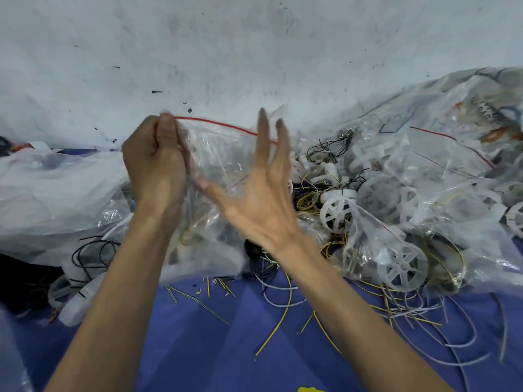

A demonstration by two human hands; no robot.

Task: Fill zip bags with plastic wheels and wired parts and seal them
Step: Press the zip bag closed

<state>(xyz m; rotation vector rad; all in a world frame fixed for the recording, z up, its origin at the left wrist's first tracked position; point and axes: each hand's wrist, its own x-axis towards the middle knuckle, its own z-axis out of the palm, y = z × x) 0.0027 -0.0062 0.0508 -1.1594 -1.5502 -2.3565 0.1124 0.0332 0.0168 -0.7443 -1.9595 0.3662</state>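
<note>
Mid-task. Left hand (154,162) held the zip bag (220,154) up by a top corner, its grip pinching the red zip strip. Right hand (260,199) was at the bag's other side, grip spread and holding nothing. The bag looked empty and unsealed, so filling and sealing were still to do. At right, a packed bag (396,258) held a wheel and wires; couldn't tell if sealed. Loose wheels (338,212) and wired parts (328,149) were piled just behind the right hand.

2 bare forearms (119,292), left hand (154,165) and right hand (254,199), long slim fingers (264,128)
</note>
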